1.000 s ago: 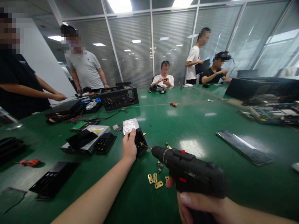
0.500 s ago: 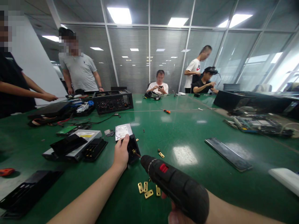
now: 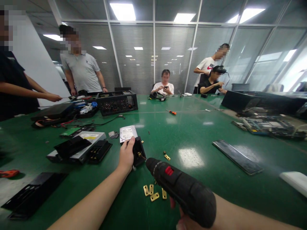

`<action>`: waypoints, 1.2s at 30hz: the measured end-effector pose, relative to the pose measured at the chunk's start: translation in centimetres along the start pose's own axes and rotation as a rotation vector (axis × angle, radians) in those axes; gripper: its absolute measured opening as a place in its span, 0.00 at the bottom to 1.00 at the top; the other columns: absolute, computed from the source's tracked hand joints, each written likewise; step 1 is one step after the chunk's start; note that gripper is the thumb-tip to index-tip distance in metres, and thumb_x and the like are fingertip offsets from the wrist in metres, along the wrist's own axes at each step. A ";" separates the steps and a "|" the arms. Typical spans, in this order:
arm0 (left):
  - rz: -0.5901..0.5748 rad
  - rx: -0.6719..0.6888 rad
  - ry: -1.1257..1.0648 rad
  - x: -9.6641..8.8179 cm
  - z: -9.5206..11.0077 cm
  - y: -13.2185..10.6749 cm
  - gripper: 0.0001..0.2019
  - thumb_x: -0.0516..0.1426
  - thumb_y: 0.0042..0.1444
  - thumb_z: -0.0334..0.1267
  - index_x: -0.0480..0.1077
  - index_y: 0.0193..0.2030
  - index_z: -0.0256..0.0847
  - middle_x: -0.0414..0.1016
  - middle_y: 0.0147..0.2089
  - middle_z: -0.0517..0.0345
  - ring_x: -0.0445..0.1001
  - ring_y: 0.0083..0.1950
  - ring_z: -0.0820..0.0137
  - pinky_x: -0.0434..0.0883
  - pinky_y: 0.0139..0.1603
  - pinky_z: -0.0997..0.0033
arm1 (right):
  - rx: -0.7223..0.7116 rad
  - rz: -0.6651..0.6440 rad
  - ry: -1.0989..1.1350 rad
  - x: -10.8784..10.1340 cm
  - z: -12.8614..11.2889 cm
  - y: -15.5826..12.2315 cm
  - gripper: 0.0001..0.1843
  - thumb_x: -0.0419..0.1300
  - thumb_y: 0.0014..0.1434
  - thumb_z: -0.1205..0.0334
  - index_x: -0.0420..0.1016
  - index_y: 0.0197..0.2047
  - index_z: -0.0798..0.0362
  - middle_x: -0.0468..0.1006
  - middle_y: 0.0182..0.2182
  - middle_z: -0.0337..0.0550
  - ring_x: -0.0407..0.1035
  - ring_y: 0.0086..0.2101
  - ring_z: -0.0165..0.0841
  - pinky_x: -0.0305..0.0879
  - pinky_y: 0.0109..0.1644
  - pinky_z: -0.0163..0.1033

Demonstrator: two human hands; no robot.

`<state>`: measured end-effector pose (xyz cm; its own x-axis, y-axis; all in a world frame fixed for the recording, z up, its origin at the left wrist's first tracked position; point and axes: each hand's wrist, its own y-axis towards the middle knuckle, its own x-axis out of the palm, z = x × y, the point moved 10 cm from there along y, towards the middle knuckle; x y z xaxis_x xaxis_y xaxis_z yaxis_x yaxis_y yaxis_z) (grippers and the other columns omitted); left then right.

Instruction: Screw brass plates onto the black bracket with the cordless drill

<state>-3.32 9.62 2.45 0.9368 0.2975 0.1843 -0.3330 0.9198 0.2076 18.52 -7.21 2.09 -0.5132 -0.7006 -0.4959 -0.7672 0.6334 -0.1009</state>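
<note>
My left hand (image 3: 126, 155) grips a black plastic housing (image 3: 139, 147) and tilts it up off the table, thumb along its top edge. Small brass parts show inside it. My right hand (image 3: 184, 220) is closed round the handle of a black cordless drill (image 3: 182, 188) with a red switch; most of the fingers are hidden under its body. The drill's bit points at the brass inside the housing; whether it touches a screw I cannot tell. Several loose brass plates (image 3: 154, 196) lie below the drill's nose. Another brass plate (image 3: 167, 157) lies beyond it, beside a tiny dark piece.
Behind the housing lies a hard drive (image 3: 127, 132). To the left are an optical drive (image 3: 97, 137), black plastic parts (image 3: 35, 193) and an orange-handled tool (image 3: 9, 173). A phone (image 3: 236, 156) lies right. Computer cases (image 3: 117, 103) and a circuit board (image 3: 271, 124) stand farther off, with several people around.
The view has shifted slightly, so the table things sit a little to the right. Both hands keep their grip, and the drill still points into the housing. A standing person at the right leans farther over.
</note>
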 end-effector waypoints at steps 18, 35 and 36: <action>-0.042 -0.014 -0.033 0.3 -0.5 -0.1 0.34 0.72 0.55 0.75 0.83 0.43 0.41 0.86 0.39 0.48 0.87 0.45 0.50 0.86 0.50 0.49 | 0.014 0.139 0.019 -1.0 -1.9 -2.0 0.21 0.82 0.53 0.60 0.74 0.38 0.48 0.69 0.26 0.26 0.64 0.25 0.26 0.59 0.27 0.31; -0.054 -0.050 -0.049 0.6 -0.6 -0.3 0.34 0.72 0.55 0.73 0.83 0.46 0.40 0.87 0.42 0.46 0.88 0.49 0.48 0.85 0.53 0.49 | 0.100 0.164 0.285 -0.3 -0.2 -3.1 0.21 0.79 0.56 0.59 0.73 0.46 0.49 0.78 0.24 0.30 0.77 0.23 0.32 0.69 0.24 0.29; -0.054 -0.051 -0.048 0.6 -0.6 -0.3 0.34 0.72 0.56 0.73 0.83 0.46 0.40 0.87 0.42 0.46 0.88 0.49 0.48 0.85 0.53 0.49 | 0.132 0.165 0.291 -0.3 0.1 -3.3 0.22 0.78 0.58 0.59 0.75 0.51 0.50 0.80 0.26 0.30 0.79 0.25 0.34 0.71 0.25 0.30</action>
<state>-2.60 9.67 1.92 0.9466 0.2359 0.2199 -0.2753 0.9463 0.1698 21.22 -9.08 2.48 -0.7288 -0.6373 -0.2504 -0.6181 0.7697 -0.1600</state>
